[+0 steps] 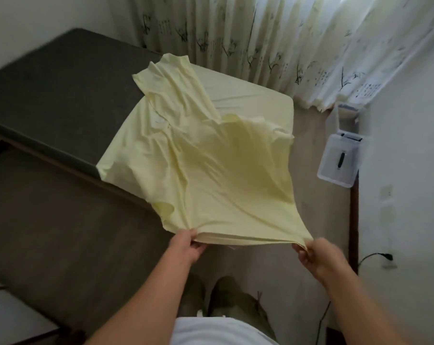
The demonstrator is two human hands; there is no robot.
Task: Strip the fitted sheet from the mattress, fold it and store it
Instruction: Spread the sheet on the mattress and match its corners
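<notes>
Beside the mattress (56, 95), left hand (186, 245) and right hand (315, 255) pinch the sheet (211, 158); plastic bin (340, 160) sits nearby.

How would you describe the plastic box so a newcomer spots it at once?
Find the white wall on the right, where the patterned curtain ends. At its foot, on the beige floor, sits the plastic box. It alone is see-through and hard-edged, with a small black piece showing on it.
</notes>
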